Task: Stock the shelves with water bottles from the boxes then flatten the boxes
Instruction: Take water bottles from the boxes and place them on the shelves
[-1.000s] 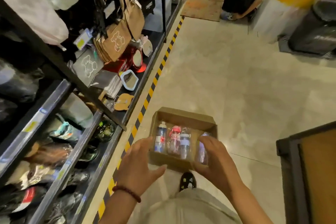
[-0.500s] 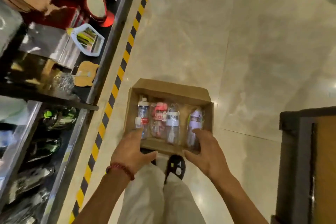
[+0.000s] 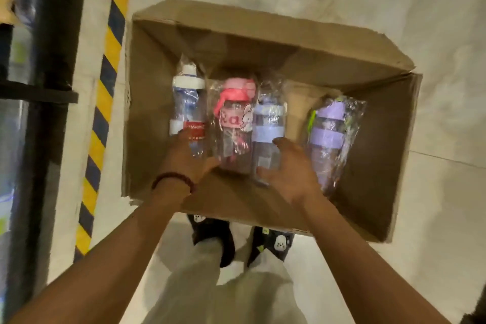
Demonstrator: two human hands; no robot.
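The open cardboard box (image 3: 157,102) stands on the pale floor, and four wrapped bottles lie in a row inside it. The left hand (image 3: 185,158) rests on the white-capped bottle (image 3: 188,110) at the box's left side; its fingers seem curled around it, but the blur makes this uncertain. The right hand (image 3: 292,168) touches the lilac bottle (image 3: 268,129), fingers loosely spread. Between these two lies the pink bottle (image 3: 232,118). The purple bottle (image 3: 330,134) lies nearest the box's right wall.
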